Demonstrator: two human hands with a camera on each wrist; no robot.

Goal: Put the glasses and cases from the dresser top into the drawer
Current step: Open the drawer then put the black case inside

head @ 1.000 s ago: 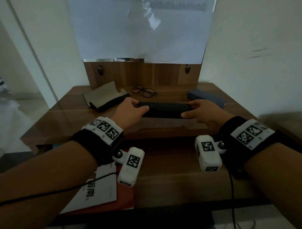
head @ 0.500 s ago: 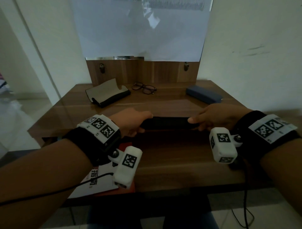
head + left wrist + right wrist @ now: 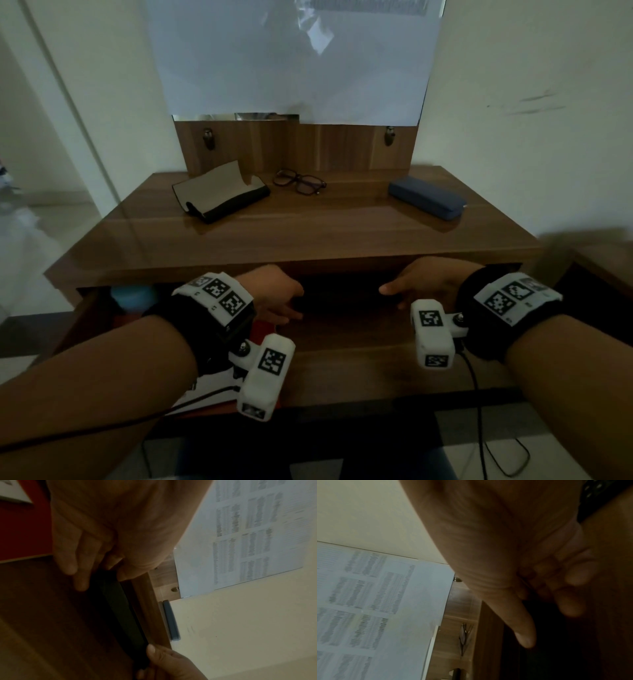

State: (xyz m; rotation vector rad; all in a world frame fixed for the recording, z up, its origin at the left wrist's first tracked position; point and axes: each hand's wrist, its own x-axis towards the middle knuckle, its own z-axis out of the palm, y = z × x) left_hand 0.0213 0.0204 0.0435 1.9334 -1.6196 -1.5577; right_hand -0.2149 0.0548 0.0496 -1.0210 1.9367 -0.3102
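Holding one end each, the left hand (image 3: 274, 298) and the right hand (image 3: 416, 286) have their fingers curled round a long black case (image 3: 123, 614), so it stays flat as it goes low into the open drawer (image 3: 342, 356), just under the near edge of the dresser top (image 3: 308, 236). Two hands keep it from tipping. Far back on top wait an open case (image 3: 219, 193) on the left, the glasses (image 3: 299, 181) in the middle and a blue case (image 3: 426, 200) on the right, so I think most of the job is left.
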